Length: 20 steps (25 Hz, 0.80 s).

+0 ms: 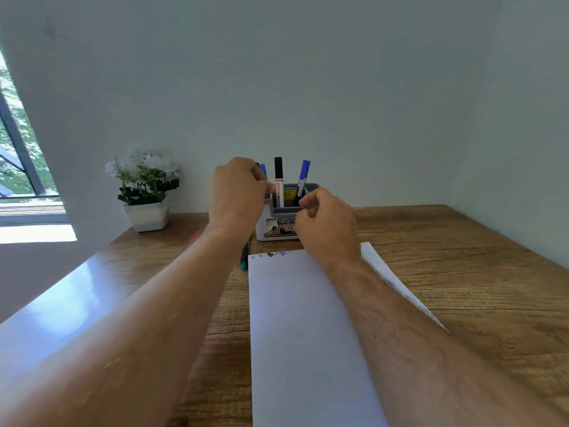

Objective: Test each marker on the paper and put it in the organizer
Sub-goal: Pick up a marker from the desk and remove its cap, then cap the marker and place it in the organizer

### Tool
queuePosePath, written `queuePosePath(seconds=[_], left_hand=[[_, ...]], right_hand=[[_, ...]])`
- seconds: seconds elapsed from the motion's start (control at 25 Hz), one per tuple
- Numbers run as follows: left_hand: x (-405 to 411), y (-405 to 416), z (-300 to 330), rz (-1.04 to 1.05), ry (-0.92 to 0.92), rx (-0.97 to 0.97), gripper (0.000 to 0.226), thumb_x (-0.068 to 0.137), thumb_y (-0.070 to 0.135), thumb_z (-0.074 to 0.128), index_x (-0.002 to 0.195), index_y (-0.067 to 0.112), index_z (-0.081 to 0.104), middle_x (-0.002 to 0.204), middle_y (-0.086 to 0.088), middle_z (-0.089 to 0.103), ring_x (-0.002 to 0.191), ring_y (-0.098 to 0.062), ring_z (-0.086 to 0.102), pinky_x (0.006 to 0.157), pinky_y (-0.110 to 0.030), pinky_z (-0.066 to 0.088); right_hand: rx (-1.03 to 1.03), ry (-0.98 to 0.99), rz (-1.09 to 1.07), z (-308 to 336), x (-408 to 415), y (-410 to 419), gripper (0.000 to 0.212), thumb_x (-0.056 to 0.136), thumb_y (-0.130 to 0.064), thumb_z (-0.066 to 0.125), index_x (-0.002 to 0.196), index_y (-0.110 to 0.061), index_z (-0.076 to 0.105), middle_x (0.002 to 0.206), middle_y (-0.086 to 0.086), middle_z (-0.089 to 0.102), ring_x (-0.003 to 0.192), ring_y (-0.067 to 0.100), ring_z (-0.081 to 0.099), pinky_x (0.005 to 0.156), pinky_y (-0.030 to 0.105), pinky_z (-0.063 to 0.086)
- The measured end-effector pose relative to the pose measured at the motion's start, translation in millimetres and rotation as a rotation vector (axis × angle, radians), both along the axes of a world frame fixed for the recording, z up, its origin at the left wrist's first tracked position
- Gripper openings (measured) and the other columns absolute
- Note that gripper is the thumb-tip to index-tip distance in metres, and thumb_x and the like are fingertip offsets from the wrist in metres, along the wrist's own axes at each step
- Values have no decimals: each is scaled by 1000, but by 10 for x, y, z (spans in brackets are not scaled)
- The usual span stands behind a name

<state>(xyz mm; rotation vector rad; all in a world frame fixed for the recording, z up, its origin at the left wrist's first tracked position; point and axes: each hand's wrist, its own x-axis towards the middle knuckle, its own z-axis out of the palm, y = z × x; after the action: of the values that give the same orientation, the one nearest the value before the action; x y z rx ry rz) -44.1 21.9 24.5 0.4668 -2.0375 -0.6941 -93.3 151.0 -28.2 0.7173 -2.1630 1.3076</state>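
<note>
Nearest me, the white paper [308, 334] lies lengthwise on the wooden bench [462, 272], with small blue and black test marks [275, 254] along its far edge. Just left of that edge a green marker [244, 260] lies on the bench, partly hidden under my left forearm. Beyond it a faint red streak, perhaps another marker, is too blurred to name. My right hand [326, 223] hovers at the organizer's near right corner with fingers curled; I cannot tell whether they pinch anything. My left hand [237, 192] grips a blue marker [263, 169] at the organizer's left side, only the cap showing. The grey-and-white organizer [277, 223] stands past the paper, holding a black-capped marker [279, 180] upright and a blue-capped marker [302, 180] leaning right. A potted plant [144, 192] sits far left against the pale wall [308, 72]; a window [18, 143] is cut off.
</note>
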Motion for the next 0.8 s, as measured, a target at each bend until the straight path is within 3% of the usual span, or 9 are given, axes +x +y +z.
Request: queuePosePath(seconds=[0.12, 0.4, 0.56, 0.8], left_hand=[[158, -97, -145, 82, -150, 11, 18, 75, 28, 82, 70, 21, 67, 68, 6, 67, 62, -4, 62, 52, -19, 44], [177, -229, -431, 213, -558, -146, 39, 69, 47, 84, 80, 14, 66, 70, -3, 60, 65, -20, 59, 61, -32, 53], [147, -247, -482, 284, -651, -238, 55, 71, 56, 79, 64, 18, 39, 60, -2, 45, 53, -15, 45, 57, -31, 46], [134, -179, -439, 292, -733, -244, 53, 73, 58, 76, 71, 15, 45, 65, -4, 48, 72, -24, 61, 73, -38, 58]], right_hand=[[18, -4, 30, -2, 24, 8, 12, 88, -13, 63, 96, -22, 62, 89, -4, 66, 83, 11, 63, 76, 28, 57], [64, 1, 60, -10, 29, -10, 13, 88, -11, 61, 94, -23, 60, 87, -3, 67, 80, 11, 64, 72, 24, 56], [85, 10, 65, -28, 10, -28, 13, 88, -12, 61, 96, -22, 61, 88, -6, 65, 81, 9, 63, 72, 22, 53], [89, 18, 75, -37, -6, -33, 13, 89, -12, 62, 95, -23, 60, 87, -7, 63, 81, 8, 61, 75, 24, 54]])
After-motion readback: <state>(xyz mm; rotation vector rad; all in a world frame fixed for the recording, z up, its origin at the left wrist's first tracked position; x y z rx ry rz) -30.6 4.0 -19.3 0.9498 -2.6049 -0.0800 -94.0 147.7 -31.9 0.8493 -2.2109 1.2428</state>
